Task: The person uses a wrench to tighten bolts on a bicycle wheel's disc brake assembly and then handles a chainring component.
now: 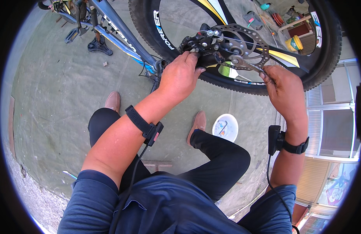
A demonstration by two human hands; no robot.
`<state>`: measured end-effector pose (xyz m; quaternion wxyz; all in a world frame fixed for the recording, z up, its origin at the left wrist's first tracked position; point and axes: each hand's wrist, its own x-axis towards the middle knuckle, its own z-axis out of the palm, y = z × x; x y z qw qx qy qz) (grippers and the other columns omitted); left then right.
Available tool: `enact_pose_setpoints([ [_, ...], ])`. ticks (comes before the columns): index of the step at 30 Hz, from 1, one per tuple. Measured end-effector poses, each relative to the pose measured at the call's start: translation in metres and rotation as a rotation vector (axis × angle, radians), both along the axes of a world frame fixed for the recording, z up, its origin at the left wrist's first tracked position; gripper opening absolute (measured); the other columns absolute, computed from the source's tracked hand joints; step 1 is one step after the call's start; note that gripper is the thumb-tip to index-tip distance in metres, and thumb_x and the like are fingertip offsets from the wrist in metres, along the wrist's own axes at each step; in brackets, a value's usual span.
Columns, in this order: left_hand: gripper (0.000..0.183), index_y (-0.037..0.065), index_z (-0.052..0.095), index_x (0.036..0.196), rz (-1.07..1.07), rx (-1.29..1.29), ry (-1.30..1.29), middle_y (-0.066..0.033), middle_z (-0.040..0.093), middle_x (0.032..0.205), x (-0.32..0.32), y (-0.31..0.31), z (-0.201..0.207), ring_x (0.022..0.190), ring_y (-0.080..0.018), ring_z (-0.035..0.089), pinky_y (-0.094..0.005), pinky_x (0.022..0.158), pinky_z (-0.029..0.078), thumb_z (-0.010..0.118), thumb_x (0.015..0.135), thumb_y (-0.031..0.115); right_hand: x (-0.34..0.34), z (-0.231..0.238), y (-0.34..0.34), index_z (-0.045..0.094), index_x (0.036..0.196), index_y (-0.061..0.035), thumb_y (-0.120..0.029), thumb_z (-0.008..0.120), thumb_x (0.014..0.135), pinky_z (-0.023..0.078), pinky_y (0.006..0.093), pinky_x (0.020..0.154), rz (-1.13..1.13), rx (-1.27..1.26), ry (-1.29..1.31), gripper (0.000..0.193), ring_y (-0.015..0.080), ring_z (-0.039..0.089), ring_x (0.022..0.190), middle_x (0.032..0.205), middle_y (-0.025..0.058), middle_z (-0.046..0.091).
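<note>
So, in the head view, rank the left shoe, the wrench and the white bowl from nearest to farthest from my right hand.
1. Wrench, gripped in your right hand.
2. White bowl, lower left of the hand.
3. Left shoe, much farther left.

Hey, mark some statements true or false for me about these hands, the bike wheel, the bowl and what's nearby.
1. The right hand grips a wrench. True.
2. The left hand hangs at the person's side. False: the left hand is up at the black mechanism.
3. A hooked tool lies in the white bowl. True.
4. The brake disc is solid. False: the brake disc has holes.
5. Both forearms wear black straps. True.
</note>
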<state>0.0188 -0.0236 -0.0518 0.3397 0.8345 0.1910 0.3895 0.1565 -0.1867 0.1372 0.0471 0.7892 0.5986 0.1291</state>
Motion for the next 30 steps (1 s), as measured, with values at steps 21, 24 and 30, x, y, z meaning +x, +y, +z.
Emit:
enact_pose_setpoints([
  [21,0.036,-0.007,0.057,0.11,0.008,0.016,-0.013,-0.022,0.061,0.103,0.004,-0.002,-0.003,0.091,-0.0417,0.061,-0.0446,0.076,0.051,0.07,0.082,0.013,-0.036,-0.168,-0.021,0.063,0.108,0.003,-0.019,0.054,0.101,0.052,0.0271,0.076,-0.217,0.563,1.36,0.025,0.0123,0.064,0.083,0.091,0.0069,0.068],
  [24,0.036,-0.007,0.057,0.109,0.015,-0.008,0.001,-0.0221,0.061,0.103,0.003,-0.003,0.0,0.091,-0.0417,0.061,-0.0448,0.076,0.051,0.071,0.082,0.013,-0.014,-0.114,-0.035,0.065,0.106,0.0004,-0.017,0.059,0.096,0.051,0.0291,0.072,-0.31,0.421,0.953,0.02,0.0183,0.065,0.078,0.086,0.0105,0.067],
  [30,0.036,-0.007,0.057,0.109,0.015,0.002,-0.01,-0.022,0.061,0.104,0.003,-0.002,0.0,0.091,-0.0417,0.061,-0.0448,0.076,0.051,0.07,0.082,0.013,0.007,-0.026,-0.03,0.067,0.099,-0.0036,-0.016,0.061,0.089,0.048,0.0388,0.067,-0.082,0.169,0.277,0.017,0.037,0.062,0.079,0.086,0.0165,0.065],
])
